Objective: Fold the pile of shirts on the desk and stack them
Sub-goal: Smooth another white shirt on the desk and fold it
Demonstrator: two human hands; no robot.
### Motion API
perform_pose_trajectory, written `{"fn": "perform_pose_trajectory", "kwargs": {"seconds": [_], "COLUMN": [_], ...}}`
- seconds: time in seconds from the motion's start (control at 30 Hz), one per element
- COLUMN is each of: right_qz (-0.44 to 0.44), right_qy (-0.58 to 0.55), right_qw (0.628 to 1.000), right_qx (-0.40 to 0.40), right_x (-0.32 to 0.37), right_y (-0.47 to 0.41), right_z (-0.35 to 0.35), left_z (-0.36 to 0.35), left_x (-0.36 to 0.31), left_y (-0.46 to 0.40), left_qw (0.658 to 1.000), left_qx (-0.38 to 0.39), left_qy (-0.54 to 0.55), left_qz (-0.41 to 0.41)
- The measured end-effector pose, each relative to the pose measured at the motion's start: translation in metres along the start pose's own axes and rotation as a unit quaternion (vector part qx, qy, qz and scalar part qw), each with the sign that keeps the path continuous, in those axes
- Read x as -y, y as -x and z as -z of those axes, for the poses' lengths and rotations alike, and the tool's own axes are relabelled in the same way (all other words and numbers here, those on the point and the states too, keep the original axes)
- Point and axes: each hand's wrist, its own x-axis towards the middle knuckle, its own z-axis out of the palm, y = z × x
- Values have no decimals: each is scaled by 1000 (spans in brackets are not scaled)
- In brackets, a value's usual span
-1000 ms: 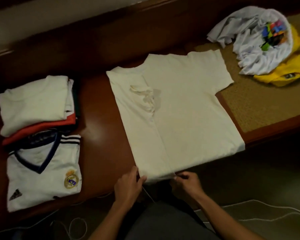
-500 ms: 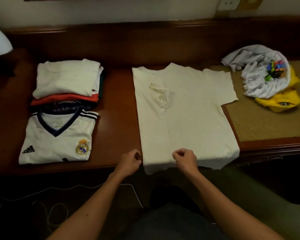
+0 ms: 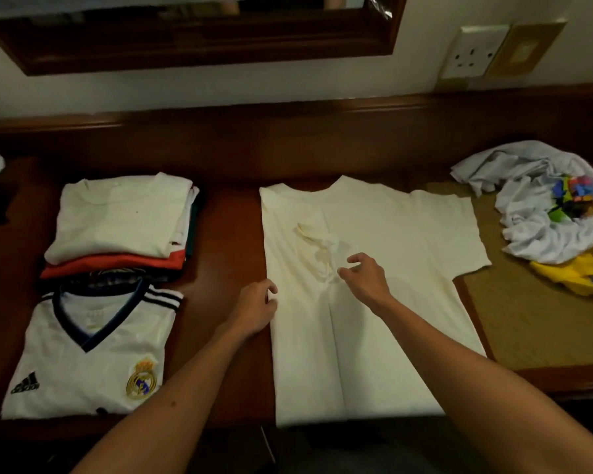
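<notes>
Two hands work a cream shirt (image 3: 374, 302) lying mid-desk (image 3: 220, 254): left hand (image 3: 255, 311) curled at its folded edge, right hand (image 3: 365, 280) spread above it — folded stack (image 3: 117, 224) left, unfolded pile (image 3: 541, 213) right.

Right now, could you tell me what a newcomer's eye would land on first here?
The cream shirt spread flat mid-desk, its left side folded in, with both hands over it: the left hand at its edge, the right hand by the crumpled sleeve. Left sits a folded stack and a white jersey; far right, an unfolded pile.
</notes>
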Motion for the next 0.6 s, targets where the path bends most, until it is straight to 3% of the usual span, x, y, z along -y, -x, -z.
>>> {"fn": "perform_pose_trajectory", "kwargs": {"seconds": [0.13,0.27,0.37,0.47,0.6], "right_qz": [9,-55,-127,-141,-128], "right_qy": [11,-30,-126,-211,-244], "right_qw": [999,997,984,967,961], "right_qx": [30,50,21,-17,-40], "right_x": [35,39,23,0,-19], "right_y": [-54,-85,-100,-94,-88], "right_z": [-8,-20,-20,-15,-13], "left_z": [14,25,21,9,4], "left_x": [-16,-52,-79,-90,-106], "left_y": [-50,-105,-151,-177,-209], "left_qw": [1000,999,996,979,977], "left_qx": [-25,-40,18,71,12], "left_qy": [3,30,-65,-174,-187], "left_qz": [5,-6,-58,-75,-97]}}
